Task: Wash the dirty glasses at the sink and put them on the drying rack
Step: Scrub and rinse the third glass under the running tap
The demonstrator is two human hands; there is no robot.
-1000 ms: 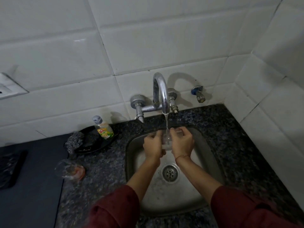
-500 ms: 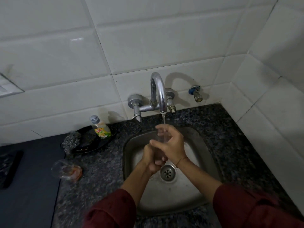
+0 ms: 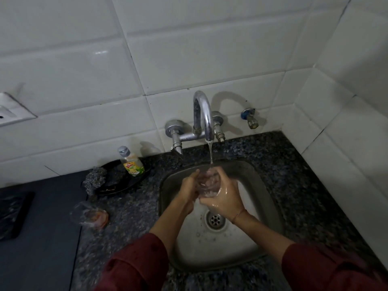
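Head view: we see both hands over the sink (image 3: 262, 185), wrapped round a clear glass (image 3: 206, 184) held directly under the tap (image 3: 202, 114) and above the sink's drain (image 3: 215, 219). The right hand (image 3: 223, 196) cups the glass from the sink's right side and from beneath, its wet fingers curled round it. The left hand (image 3: 189, 186) closes on it from the sink's left side. Its fingertips are hidden behind the glass, so we read this as a grip rather than a rub with some doubt. A thin stream of water (image 3: 210, 153) falls from the spout onto the glass's upper end, and we take this to be the rinsing step for this glass. On the counter left of the sink sits a second glass (image 3: 89, 215), which we judge unwashed from its orange residue. Farther back on that side a soap bottle (image 3: 131, 163) stands on a dark dish (image 3: 117, 183), with a steel scrubber (image 3: 94, 179) at the dish's edge. No drying rack shows anywhere round the sink. The next move therefore calls for tipping the water out, a firm hold on slippery glass, and a look away from the sink to find the rack.
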